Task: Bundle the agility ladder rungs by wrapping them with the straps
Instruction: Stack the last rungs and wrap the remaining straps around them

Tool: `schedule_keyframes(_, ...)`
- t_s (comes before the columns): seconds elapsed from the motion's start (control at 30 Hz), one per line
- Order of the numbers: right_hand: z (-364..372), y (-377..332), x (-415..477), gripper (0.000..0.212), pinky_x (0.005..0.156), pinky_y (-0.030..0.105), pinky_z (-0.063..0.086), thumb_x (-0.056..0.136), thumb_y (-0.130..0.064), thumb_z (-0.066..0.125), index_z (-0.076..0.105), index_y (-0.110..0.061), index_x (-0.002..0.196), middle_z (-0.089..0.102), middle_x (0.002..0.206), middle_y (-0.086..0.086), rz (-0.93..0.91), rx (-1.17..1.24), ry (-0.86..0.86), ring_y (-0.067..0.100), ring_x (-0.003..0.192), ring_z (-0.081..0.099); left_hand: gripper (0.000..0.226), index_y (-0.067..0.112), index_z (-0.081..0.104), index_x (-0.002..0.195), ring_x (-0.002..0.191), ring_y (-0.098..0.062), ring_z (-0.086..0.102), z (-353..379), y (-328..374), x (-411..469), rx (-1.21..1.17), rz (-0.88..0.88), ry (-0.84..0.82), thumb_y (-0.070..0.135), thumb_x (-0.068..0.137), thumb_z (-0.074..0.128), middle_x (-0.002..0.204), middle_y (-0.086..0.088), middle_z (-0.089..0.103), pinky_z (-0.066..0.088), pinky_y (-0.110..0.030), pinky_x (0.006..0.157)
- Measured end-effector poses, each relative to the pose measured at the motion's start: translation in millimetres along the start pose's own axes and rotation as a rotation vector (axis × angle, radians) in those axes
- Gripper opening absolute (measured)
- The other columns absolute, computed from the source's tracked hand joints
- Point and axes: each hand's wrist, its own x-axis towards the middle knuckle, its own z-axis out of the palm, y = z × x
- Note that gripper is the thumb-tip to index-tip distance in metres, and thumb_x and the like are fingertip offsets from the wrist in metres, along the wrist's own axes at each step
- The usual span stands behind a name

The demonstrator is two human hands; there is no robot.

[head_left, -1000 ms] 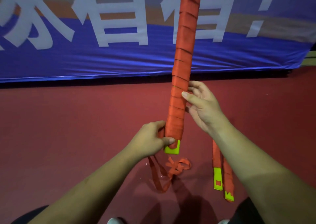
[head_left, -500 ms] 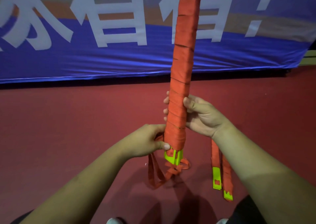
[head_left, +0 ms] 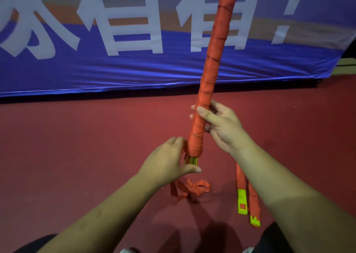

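Head view: the right hand grips a long bundle of flat ladder rungs wound in orange webbing strap, with the thumb laid across its near face and the fingertips showing round its far edge. The bundle rises from this hand, leaning a little to the right, and leaves the top of the picture.

Just below and to the left of the right hand, the left hand sits at the bundle's lower end. Its fingers curl round the loose orange strap tail beside the wrapping (the grip itself is partly hidden). Its thumb stretches out under the yellow-green plastic rung ends that poke from the wrap. The tail drops from beneath the left hand onto the dark red floor and lies crumpled there.

Under the right forearm lie two more orange-wrapped pieces with yellow-green tips. Beyond both hands hangs a blue fabric banner with large white characters.
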Motion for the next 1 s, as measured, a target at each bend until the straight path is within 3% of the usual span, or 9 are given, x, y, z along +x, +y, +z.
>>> schedule_keyframes(0.1, 7.5, 6.2, -1.0, 0.018, 0.077, 0.034, 0.047, 0.088, -0.009, 0.065, 0.064, -0.018, 0.103, 0.061, 0.104, 0.008, -0.040, -0.043, 0.073, 0.025, 0.093, 0.059, 0.051, 0.020, 0.044, 0.091, 0.087, -0.023, 0.054, 16.0, 12.4, -0.7, 0.088, -0.035, 0.127, 0.057, 0.072, 0.073, 0.095, 0.002, 0.053, 0.045, -0.038, 0.070)
schedule_keyframes(0.23, 6.0, 6.7, -0.3, 0.016, 0.073, 0.032, 0.047, 0.091, -0.009, 0.061, 0.064, -0.018, 0.104, 0.062, 0.097, -0.002, -0.073, -0.094, 0.037, 0.012, 0.087, 0.057, 0.028, 0.018, 0.049, 0.084, 0.077, -0.023, 0.057, 15.8, 11.0, 3.6, -0.134, -0.066, 0.161, 0.032, 0.072, 0.070, 0.083, 0.002, 0.059, 0.047, -0.038, 0.066)
schedule_keyframes(0.43, -7.3, -8.5, 3.1, 0.020, 0.070, 0.027, 0.049, 0.097, -0.006, 0.047, 0.053, -0.010, 0.115, 0.067, 0.082, -0.005, -0.091, 0.082, -0.041, 0.008, 0.072, 0.062, 0.039, 0.018, 0.060, 0.111, 0.092, -0.009, 0.059, -7.7, -10.6, 12.5, -0.818, -0.018, -0.245, 0.010, 0.075, 0.072, 0.098, 0.004, 0.066, 0.052, -0.036, 0.086)
schedule_keyframes(0.53, -6.6, -12.1, -1.1, 0.028, 0.075, 0.035, 0.056, 0.092, -0.015, 0.050, 0.052, -0.014, 0.120, 0.069, 0.097, 0.007, 0.046, 0.341, -0.170, 0.018, 0.080, 0.067, 0.041, 0.012, 0.056, 0.114, 0.095, -0.005, 0.057, -12.6, -5.2, 10.9, -0.983, 0.039, -0.367, -0.003, 0.077, 0.064, 0.098, 0.010, 0.065, 0.047, -0.022, 0.084)
schedule_keyframes(0.6, -6.4, -10.7, -4.4, 0.041, 0.097, 0.051, 0.050, 0.094, -0.023, 0.045, 0.050, -0.006, 0.131, 0.060, 0.125, 0.024, 0.186, 0.464, -0.319, 0.035, 0.104, 0.064, 0.042, 0.010, 0.054, 0.114, 0.095, -0.004, 0.059, -13.2, -2.5, 8.7, -1.052, 0.044, -0.440, -0.007, 0.077, 0.062, 0.099, 0.011, 0.067, 0.047, -0.021, 0.086)
schedule_keyframes(0.67, -6.3, -10.9, -8.1, 0.049, 0.104, 0.054, 0.043, 0.096, -0.026, 0.039, 0.046, -0.001, 0.137, 0.053, 0.134, 0.028, 0.255, 0.493, -0.446, 0.039, 0.113, 0.060, 0.041, 0.004, 0.053, 0.115, 0.096, -0.007, 0.061, -14.1, -2.4, 7.3, -1.065, 0.051, -0.501, -0.009, 0.077, 0.062, 0.101, 0.004, 0.066, 0.049, -0.024, 0.086)
schedule_keyframes(0.77, -8.5, -12.2, -10.4, 0.047, 0.093, 0.051, 0.052, 0.094, -0.020, 0.039, 0.045, -0.001, 0.137, 0.064, 0.117, 0.020, 0.202, 0.428, -0.467, 0.031, 0.098, 0.066, 0.037, 0.002, 0.054, 0.114, 0.091, -0.015, 0.064, -17.6, -2.8, 6.8, -0.997, 0.055, -0.551, -0.008, 0.080, 0.065, 0.102, -0.001, 0.067, 0.052, -0.030, 0.083)
schedule_keyframes(0.9, -10.6, -14.5, -10.8, 0.038, 0.083, 0.048, 0.057, 0.092, -0.016, 0.044, 0.051, -0.001, 0.126, 0.067, 0.106, 0.018, 0.164, 0.332, -0.372, 0.029, 0.090, 0.069, 0.030, 0.002, 0.056, 0.114, 0.055, -0.019, 0.060, -22.2, -4.2, 6.8, -0.823, -0.049, -0.539, 0.002, 0.087, 0.069, 0.094, -0.011, 0.067, 0.053, -0.029, 0.055)
schedule_keyframes(1.0, -10.3, -12.4, -8.2, 0.032, 0.087, 0.051, 0.054, 0.091, -0.014, 0.050, 0.052, -0.003, 0.121, 0.066, 0.107, 0.018, 0.112, 0.220, -0.298, 0.029, 0.089, 0.069, 0.025, 0.014, 0.059, 0.105, 0.053, -0.020, 0.063, -22.8, -7.8, 6.3, -0.592, -0.119, -0.396, 0.018, 0.086, 0.075, 0.081, -0.007, 0.061, 0.054, -0.033, 0.058)
